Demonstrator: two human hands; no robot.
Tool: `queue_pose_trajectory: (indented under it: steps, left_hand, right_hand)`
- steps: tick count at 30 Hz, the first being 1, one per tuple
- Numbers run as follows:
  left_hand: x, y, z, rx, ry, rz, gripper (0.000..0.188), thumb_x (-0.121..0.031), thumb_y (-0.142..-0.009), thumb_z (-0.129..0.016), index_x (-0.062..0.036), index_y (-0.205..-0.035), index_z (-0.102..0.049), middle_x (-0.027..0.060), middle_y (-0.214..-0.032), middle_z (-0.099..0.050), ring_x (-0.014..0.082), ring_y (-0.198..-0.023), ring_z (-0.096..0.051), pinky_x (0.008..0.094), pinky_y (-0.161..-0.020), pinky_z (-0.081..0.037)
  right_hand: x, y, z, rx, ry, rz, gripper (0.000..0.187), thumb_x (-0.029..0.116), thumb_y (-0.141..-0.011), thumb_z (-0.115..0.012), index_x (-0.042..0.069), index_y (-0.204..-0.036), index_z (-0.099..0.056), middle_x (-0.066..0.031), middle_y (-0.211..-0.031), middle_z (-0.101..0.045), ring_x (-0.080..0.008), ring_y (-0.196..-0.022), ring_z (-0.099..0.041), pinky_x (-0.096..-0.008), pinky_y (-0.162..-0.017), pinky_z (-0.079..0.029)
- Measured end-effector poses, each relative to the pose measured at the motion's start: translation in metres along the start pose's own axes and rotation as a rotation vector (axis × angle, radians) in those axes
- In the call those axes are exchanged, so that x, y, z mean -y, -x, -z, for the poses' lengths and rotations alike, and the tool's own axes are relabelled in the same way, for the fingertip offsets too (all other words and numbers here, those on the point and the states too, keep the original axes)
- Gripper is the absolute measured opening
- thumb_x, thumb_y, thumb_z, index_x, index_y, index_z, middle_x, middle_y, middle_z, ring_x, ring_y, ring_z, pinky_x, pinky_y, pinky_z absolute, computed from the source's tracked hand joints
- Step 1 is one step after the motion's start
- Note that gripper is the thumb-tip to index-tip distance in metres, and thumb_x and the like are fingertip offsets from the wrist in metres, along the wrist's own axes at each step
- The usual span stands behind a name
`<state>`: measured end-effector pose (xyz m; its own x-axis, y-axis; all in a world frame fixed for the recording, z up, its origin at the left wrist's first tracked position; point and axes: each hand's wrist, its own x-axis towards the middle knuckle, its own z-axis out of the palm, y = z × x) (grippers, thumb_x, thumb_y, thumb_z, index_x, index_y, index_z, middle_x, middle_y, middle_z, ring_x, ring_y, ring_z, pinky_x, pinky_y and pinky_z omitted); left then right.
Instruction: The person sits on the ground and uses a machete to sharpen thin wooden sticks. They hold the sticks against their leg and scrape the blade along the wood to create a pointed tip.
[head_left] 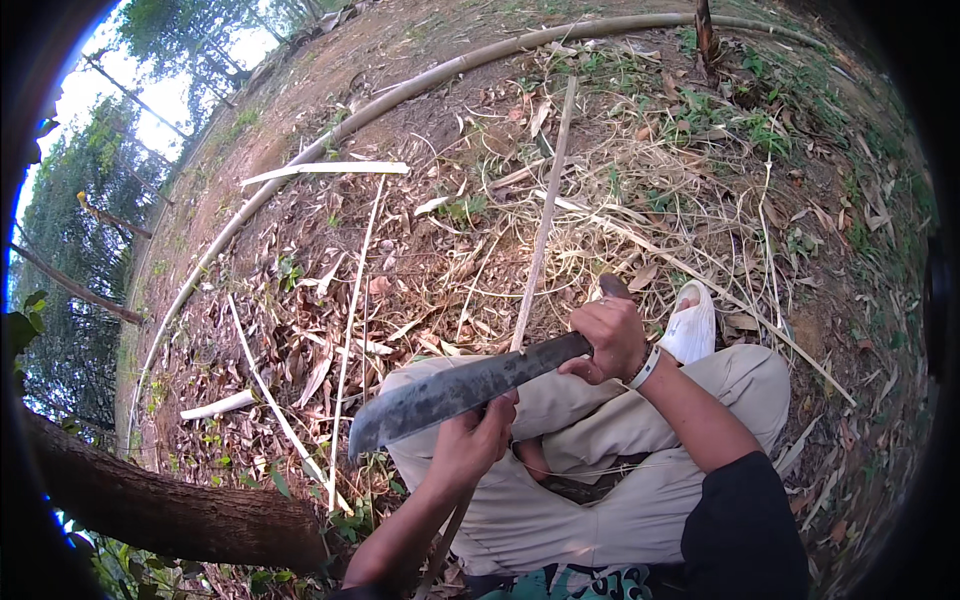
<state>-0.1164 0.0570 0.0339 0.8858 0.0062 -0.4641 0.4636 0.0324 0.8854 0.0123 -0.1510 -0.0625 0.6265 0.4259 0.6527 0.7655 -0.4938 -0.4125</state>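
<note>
My right hand (pixel 608 335) is wrapped around the dark handle of a machete (pixel 440 397). Its broad, stained blade points to the left and lies across a long, thin bamboo strip (pixel 543 225). Just below the blade, my left hand (pixel 475 438) is closed around that strip, thumb up close to the metal. From there the strip runs away from me over the ground, and its near end comes out below the hand beside my lap. The exact contact between edge and strip is hidden behind the blade.
I sit cross-legged in light trousers (pixel 620 500), a white shoe (pixel 690 325) showing at right. Split strips (pixel 355 330) and a pale piece (pixel 325 168) lie on leaf litter at left. A long pole (pixel 430 78) curves behind. A thick trunk (pixel 180 510) stands close at lower left.
</note>
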Motion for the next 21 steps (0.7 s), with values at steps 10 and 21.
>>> queue_pose_trajectory:
  steps: [10, 21]
  left_hand:
    - [0.008, 0.070, 0.045, 0.007, 0.141, 0.188, 0.025, -0.021, -0.103, -0.047, -0.0071, -0.123, -0.054, -0.0045, -0.057, -0.039, 0.0027, -0.039, -0.027, 0.0192, -0.036, -0.020]
    - [-0.021, -0.011, 0.005, -0.012, 0.167, 0.062, 0.013, -0.020, -0.099, -0.052, -0.0072, -0.099, -0.055, 0.0012, -0.064, -0.049, 0.0064, -0.043, -0.040, 0.0213, -0.036, -0.030]
  right_hand:
    - [-0.123, -0.017, 0.059, -0.480, -0.075, -0.833, 0.079, 0.065, -0.098, -0.030, 0.002, -0.056, -0.052, -0.0067, -0.049, -0.048, -0.0203, -0.049, -0.051, -0.0364, -0.054, -0.037]
    - [0.047, -0.016, 0.012, 0.133, -0.115, -0.108, 0.059, 0.062, -0.086, -0.057, 0.008, -0.066, -0.057, -0.0097, -0.056, -0.055, -0.0300, -0.051, -0.058, -0.0394, -0.049, -0.043]
